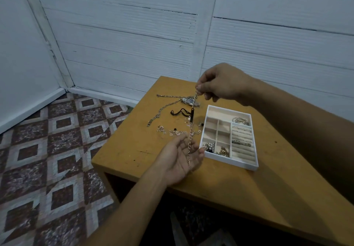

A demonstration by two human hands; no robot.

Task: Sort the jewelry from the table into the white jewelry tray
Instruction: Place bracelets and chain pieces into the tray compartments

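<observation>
Your right hand (224, 83) pinches the top end of the chain bracelet (190, 136) between thumb and fingertips, raised over the far side of the table (134, 150). The bracelet hangs straight down, and its lower end lies in your left hand (180, 157), held palm up with relaxed fingers just left of the white jewelry tray (243, 166). On the table beyond it: watch (189, 101), silver chain (162, 111), black cord (180, 112), small earrings (172, 131). The tray holds bangles (240, 120) in its far right compartment, rings (241, 142) in the roll slots and beads (208, 147) in the near left cell
</observation>
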